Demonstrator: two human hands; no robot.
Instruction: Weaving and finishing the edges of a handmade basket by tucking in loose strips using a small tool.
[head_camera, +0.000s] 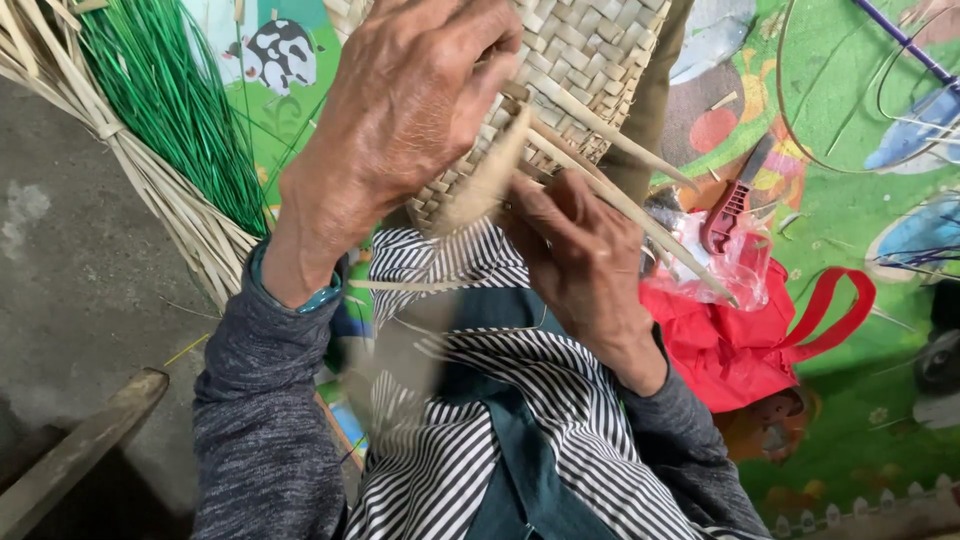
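Observation:
A woven basket (585, 50) of pale flat strips rests over my lap at the top middle. My left hand (400, 120) lies over its lower left edge with the fingers curled onto the weave. Just below the rim, my right hand (575, 250) pinches loose strips (640, 200) that stick out to the right. One strip (480, 190) between my hands is blurred by motion.
Green strands (170, 100) and a tied bundle of pale strips (170, 200) lie at the left. At the right a red bag (760, 340) and a clear plastic bag with a red-handled tool (730, 205) sit on a colourful mat (850, 420). A wooden piece (80, 450) is lower left.

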